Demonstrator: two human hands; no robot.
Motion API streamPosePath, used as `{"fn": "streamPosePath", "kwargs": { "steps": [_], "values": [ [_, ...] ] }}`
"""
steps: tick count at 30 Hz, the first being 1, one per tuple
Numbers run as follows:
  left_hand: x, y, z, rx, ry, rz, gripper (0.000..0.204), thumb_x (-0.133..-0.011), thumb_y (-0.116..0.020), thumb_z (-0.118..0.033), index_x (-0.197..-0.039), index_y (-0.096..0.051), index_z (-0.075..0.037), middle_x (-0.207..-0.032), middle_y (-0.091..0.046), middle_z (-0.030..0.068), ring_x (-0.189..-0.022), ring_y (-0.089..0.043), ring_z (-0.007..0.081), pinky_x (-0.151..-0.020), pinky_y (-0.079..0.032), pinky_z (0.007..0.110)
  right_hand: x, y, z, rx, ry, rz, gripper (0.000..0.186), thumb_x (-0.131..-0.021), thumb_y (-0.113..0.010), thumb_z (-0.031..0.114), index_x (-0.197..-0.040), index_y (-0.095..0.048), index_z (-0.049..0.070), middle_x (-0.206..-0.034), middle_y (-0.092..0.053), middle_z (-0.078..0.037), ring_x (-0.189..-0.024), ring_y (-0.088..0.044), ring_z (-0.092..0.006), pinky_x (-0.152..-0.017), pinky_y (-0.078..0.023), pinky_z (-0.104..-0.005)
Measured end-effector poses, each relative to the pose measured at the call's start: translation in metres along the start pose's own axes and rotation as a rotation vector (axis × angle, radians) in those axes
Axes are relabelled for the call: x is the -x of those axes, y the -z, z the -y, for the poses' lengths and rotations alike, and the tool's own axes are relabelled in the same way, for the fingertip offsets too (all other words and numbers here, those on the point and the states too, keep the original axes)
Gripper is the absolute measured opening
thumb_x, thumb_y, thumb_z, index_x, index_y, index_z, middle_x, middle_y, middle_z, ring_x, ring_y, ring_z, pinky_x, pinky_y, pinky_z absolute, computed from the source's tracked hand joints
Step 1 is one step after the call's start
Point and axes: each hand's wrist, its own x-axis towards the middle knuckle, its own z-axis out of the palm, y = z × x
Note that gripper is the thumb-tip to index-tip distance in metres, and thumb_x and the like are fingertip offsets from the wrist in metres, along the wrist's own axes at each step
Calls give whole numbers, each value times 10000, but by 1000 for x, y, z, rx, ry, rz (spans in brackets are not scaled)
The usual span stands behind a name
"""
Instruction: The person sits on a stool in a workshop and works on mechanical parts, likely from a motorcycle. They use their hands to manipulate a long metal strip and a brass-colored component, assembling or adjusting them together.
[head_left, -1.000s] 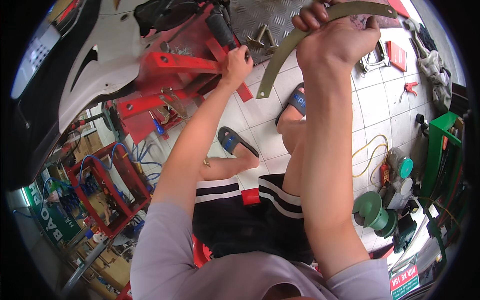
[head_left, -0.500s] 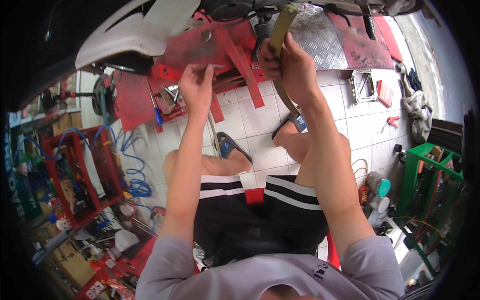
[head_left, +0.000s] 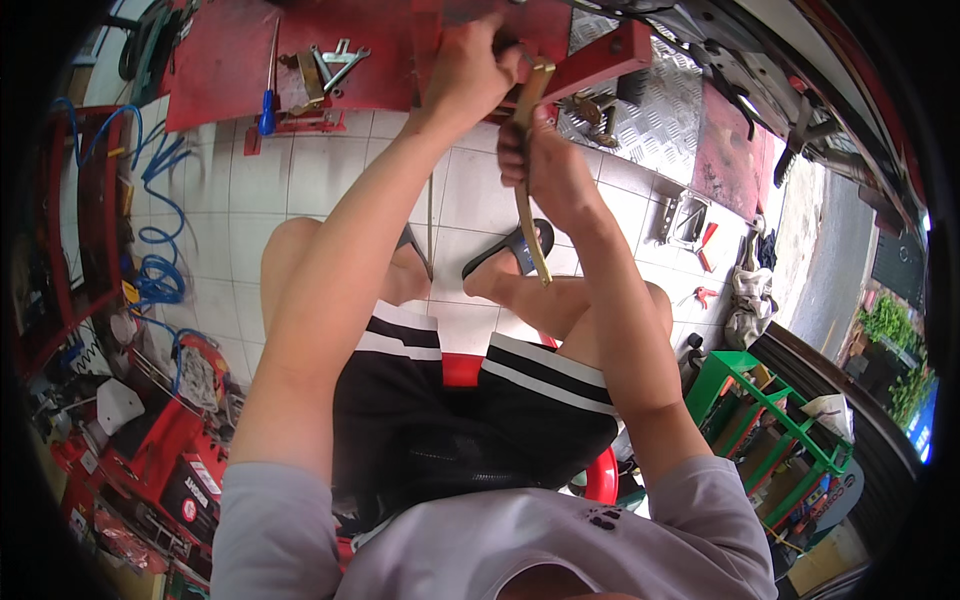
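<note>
I sit on a red stool (head_left: 601, 477) over a white tiled floor, with both arms raised toward a red metal lift frame (head_left: 590, 62). My right hand (head_left: 545, 165) is shut on a long, curved olive-yellow metal bar (head_left: 531, 228) whose lower end hangs down over my sandalled foot. My left hand (head_left: 470, 70) grips the red frame right beside the bar's upper end. A vehicle's underside (head_left: 760, 60) shows at the top right.
A blue-handled screwdriver (head_left: 267, 110) and metal brackets (head_left: 325, 68) lie on a red plate at the top left. Blue air hose (head_left: 160, 270) coils at left by red tool boxes (head_left: 165, 470). A green rack (head_left: 770, 410) stands at right, with red pliers (head_left: 703, 296) and rags (head_left: 745, 300) nearby.
The view has swung leftward, so frame and hands now sit top centre. My right hand brought the bar from overhead to hang upright, and my left hand moved next to it.
</note>
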Motion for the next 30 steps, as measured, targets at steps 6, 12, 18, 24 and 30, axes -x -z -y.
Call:
{"fn": "streamPosePath", "kwargs": {
  "steps": [6,12,18,24,30],
  "values": [
    [2,-6,12,-29,54,-71,170,-791,-649,-114,-863,-636,39,-725,-659,231,-699,-667,372,-672,-520,418,-20,6,-4,-127,-152,-154,383,-1040,-289,431,-858,-422,122,-770,-346,18,-670,-320,-124,-612,-310,-287],
    [10,-18,6,57,101,-74,155,-786,-647,-103,-815,-630,49,-720,-664,220,-683,-670,365,-661,-524,414,-36,36,-11,-262,-185,-158,321,-1029,-339,411,-865,-412,145,-745,-352,10,-664,-355,-130,-595,-330,-303],
    [13,-34,-7,121,210,-127,150,-785,-670,-90,-800,-623,52,-712,-668,193,-678,-674,333,-665,-517,406,-41,43,-13,-248,-146,-128,286,-1028,-344,382,-867,-394,151,-734,-351,10,-648,-344,-125,-577,-321,-291],
    [10,-42,0,116,181,-189,146,-791,-675,-94,-805,-629,43,-720,-671,186,-678,-668,331,-655,-506,402,-37,38,-6,-201,-173,-191,319,-1018,-359,417,-847,-399,151,-696,-368,17,-608,-343,-116,-554,-310,-275],
    [10,-43,2,102,128,-214,145,-793,-669,-93,-796,-630,47,-727,-670,193,-683,-667,335,-659,-505,400,-35,34,-8,-96,-206,-254,334,-1014,-368,436,-843,-411,151,-695,-391,21,-605,-364,-117,-559,-317,-280]
  ]
}}
